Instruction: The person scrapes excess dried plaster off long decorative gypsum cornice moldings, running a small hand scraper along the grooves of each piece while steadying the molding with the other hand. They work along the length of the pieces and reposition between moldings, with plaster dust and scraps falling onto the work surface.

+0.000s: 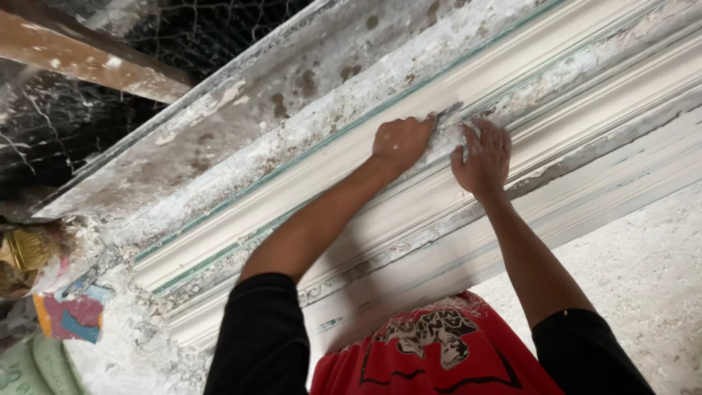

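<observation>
Left hand (399,142) fisted around small metal scraper (447,114), blade tip pressed to long white plaster moulding (307,183) lying diagonally across plaster-crusted table (219,124). Right hand (482,157) just beside it, fingers spread flat on moulding, gripping nothing. Both forearms reach from black sleeves over red printed shirt (439,351). Green-tinged lines run along moulding edges. Wire mesh (212,29) and wooden beam (88,62) behind table. Colourful sack (69,314) at left edge, white dust around it.
</observation>
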`<state>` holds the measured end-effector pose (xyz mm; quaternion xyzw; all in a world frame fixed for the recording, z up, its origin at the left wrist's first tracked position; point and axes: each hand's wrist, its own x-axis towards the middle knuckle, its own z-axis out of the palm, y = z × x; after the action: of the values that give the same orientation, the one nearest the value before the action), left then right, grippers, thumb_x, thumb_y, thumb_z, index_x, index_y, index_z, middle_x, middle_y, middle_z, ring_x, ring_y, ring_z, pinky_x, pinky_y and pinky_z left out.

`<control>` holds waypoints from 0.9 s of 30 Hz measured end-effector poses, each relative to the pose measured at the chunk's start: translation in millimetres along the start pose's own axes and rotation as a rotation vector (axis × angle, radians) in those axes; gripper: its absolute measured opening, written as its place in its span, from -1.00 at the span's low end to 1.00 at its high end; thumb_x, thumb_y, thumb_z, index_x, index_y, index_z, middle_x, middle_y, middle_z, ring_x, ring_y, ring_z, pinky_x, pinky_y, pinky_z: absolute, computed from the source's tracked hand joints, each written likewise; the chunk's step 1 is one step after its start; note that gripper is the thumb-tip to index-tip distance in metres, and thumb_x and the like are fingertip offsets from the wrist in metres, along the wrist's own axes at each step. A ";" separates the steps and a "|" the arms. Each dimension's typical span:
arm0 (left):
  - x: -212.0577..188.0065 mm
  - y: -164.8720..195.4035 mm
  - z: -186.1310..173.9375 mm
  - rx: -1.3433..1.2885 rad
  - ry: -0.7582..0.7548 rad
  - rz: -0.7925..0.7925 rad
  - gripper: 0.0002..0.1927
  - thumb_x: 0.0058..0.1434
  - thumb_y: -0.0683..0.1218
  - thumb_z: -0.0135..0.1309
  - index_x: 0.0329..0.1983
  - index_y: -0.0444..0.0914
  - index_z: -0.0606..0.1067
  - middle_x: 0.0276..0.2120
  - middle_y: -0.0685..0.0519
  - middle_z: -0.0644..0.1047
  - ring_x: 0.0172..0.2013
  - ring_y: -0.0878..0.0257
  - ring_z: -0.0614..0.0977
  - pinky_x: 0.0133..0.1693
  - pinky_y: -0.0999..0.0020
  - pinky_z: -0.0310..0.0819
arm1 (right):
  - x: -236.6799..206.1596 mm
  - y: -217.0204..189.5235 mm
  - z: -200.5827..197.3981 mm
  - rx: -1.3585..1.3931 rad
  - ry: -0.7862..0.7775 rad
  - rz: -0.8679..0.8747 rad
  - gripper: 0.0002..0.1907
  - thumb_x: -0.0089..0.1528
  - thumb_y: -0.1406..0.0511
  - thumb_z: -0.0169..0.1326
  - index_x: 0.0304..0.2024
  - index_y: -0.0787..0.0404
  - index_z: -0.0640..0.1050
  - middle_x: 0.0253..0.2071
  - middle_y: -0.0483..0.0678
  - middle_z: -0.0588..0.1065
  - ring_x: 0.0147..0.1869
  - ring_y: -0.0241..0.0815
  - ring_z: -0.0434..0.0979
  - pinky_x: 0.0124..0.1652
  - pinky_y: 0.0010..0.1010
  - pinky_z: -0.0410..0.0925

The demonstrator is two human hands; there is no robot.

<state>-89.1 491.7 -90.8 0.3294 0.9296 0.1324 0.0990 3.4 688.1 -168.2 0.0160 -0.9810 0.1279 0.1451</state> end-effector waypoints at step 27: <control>56.4 23.6 5.3 -0.008 -0.243 -0.112 -0.54 0.12 -0.04 0.12 0.14 -0.09 0.45 -0.21 -0.07 0.64 -0.16 -0.03 0.69 -0.18 0.00 0.60 | 3.1 11.7 -6.5 0.129 0.055 -0.155 -0.61 0.20 0.21 0.07 0.00 0.31 0.56 0.23 0.30 0.40 0.39 0.24 0.27 0.34 0.22 0.04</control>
<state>-116.8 546.3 -94.0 0.2903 0.9271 0.0897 0.2193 1.4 701.2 -164.2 0.0978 -0.9622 0.1795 0.1801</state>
